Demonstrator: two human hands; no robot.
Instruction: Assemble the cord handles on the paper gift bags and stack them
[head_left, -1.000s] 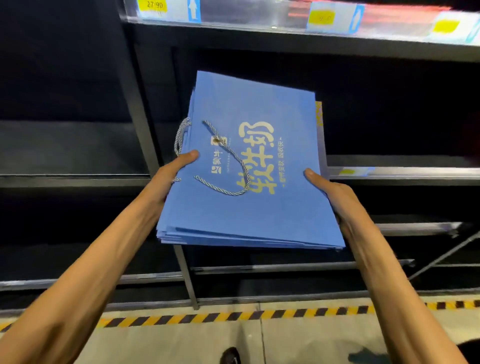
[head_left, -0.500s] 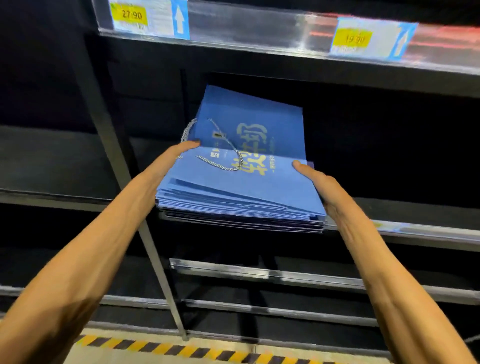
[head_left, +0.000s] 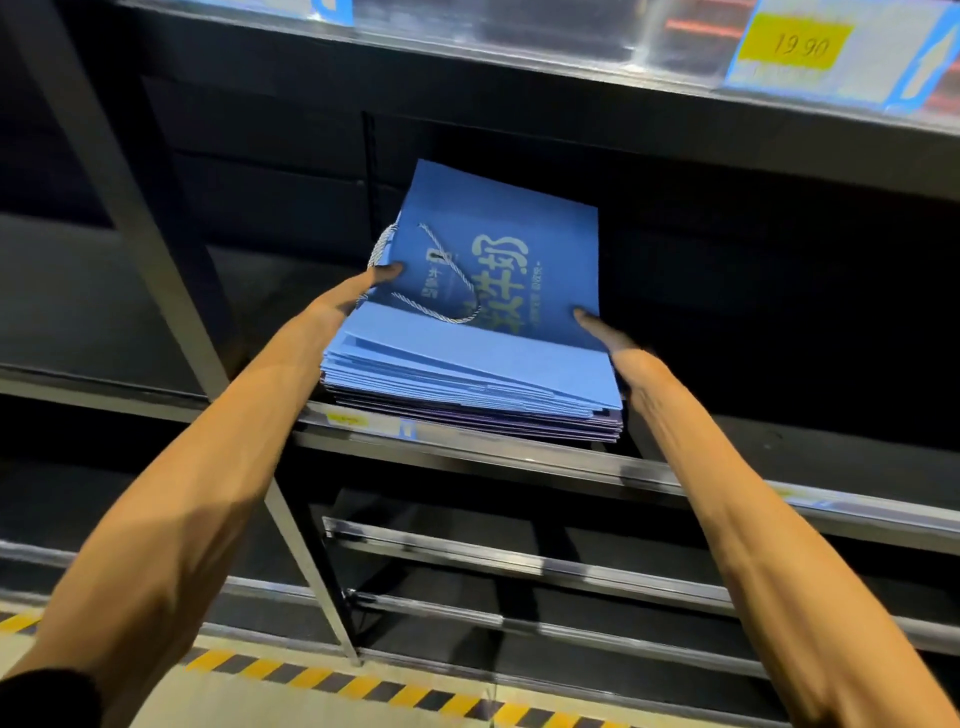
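Observation:
A thick stack of flat blue paper gift bags (head_left: 483, 364) with yellow lettering lies on the front part of a dark metal shelf (head_left: 519, 457). A pale twisted cord handle (head_left: 441, 291) loops across the top bag, and more cord shows at the stack's left edge. My left hand (head_left: 358, 291) grips the stack's left side with the thumb on top. At the right side my right hand (head_left: 602, 335) grips the stack, thumb on the top bag. The fingers of both hands are hidden under or behind the bags.
The upper shelf (head_left: 571, 78) hangs close above, with a yellow 19.90 price tag (head_left: 795, 47). A grey upright post (head_left: 130, 218) stands left of the stack. Lower rails (head_left: 519, 561) sit beneath. Yellow-black hazard tape (head_left: 363, 686) marks the floor.
Both hands carried the stack forward and down from mid-air onto the shelf. It went from tilted up toward me to lying nearly flat. The camera moved closer to the shelf.

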